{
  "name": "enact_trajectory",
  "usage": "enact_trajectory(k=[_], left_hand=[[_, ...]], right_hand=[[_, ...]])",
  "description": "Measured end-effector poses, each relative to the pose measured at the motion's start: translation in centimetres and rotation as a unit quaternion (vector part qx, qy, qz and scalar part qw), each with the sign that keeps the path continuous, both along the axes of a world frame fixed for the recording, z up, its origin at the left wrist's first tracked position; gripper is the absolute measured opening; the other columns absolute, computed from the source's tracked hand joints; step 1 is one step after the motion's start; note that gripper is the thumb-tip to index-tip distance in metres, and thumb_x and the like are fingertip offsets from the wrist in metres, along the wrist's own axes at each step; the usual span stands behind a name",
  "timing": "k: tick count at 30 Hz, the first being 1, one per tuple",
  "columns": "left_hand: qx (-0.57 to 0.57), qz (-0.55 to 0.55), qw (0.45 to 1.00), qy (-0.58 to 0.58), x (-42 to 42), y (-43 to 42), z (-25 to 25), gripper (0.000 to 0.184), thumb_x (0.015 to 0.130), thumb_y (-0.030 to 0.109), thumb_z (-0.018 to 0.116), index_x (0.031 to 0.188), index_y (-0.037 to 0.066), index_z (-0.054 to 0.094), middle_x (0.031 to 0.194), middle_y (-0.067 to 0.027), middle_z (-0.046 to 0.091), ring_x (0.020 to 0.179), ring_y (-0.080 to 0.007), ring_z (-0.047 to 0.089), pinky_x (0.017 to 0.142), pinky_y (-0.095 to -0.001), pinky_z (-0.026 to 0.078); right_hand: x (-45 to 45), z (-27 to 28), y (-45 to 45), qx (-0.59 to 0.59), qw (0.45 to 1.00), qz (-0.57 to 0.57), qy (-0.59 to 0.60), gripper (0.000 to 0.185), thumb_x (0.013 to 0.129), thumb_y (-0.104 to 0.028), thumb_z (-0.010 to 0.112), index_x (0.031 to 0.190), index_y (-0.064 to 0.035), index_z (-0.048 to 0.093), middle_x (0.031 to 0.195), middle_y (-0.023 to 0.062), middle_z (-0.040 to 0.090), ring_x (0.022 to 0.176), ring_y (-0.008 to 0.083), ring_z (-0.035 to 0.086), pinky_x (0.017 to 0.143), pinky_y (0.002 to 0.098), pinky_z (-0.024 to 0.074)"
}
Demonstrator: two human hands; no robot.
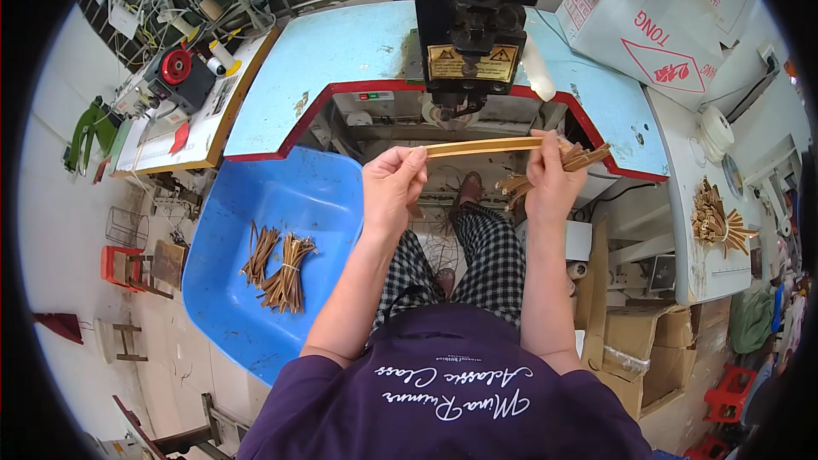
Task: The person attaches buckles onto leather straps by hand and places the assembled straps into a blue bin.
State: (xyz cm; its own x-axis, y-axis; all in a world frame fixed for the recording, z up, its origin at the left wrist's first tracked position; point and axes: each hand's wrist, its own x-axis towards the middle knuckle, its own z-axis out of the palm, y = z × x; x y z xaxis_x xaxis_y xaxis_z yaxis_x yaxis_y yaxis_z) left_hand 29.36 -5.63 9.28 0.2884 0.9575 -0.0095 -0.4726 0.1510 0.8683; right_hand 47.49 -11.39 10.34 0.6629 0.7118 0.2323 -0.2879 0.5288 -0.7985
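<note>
A narrow tan strip [484,147], perhaps leather, is stretched level between my hands, below the head of a black machine [474,25]. My left hand [394,183] pinches its left end between thumb and fingers. Closed round a loose bunch of brown strips [516,187], my right hand [552,177] also grips the right end of the tan strip. The bunch sticks out on both sides of that hand. To the left, a blue plastic tub [217,247] holds a tied bundle of brown strips [287,277] and a smaller bunch [260,254].
The machine stands at a light-blue table [341,43] with a red edge, cut out toward me. On the right, a side table [682,238] bears another bundle of strips [714,217] and a thread cone [716,129]. Cardboard boxes [635,353] sit below it.
</note>
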Motion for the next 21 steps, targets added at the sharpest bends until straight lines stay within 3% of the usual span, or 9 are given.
enact_trajectory(k=[4,21], left_hand=[[0.05,0.02,0.998,0.026,1.3,-0.3,1.2,0.014,0.088,0.012,0.057,0.086,-0.002,0.06,0.06,-0.0039,0.054,0.041,-0.0022,0.03,0.035,-0.0143,0.018],[0.036,0.036,0.998,0.043,4.2,-1.0,4.7,0.012,0.083,0.009,0.06,0.076,0.0,0.063,0.052,-0.0016,0.05,0.039,-0.0021,0.029,0.035,-0.0145,0.018]], right_hand=[[0.9,0.0,0.1,-0.013,0.992,-0.116,0.049,0.011,0.085,-0.01,0.061,0.087,0.0016,0.061,0.06,0.0006,0.05,0.043,0.0027,0.03,0.038,0.0154,0.0195],[3.7,1.5,-0.5,0.023,0.982,-0.175,0.064,0.013,0.086,-0.012,0.06,0.087,0.0008,0.061,0.06,0.0004,0.049,0.04,0.0005,0.029,0.036,0.0142,0.0172]])
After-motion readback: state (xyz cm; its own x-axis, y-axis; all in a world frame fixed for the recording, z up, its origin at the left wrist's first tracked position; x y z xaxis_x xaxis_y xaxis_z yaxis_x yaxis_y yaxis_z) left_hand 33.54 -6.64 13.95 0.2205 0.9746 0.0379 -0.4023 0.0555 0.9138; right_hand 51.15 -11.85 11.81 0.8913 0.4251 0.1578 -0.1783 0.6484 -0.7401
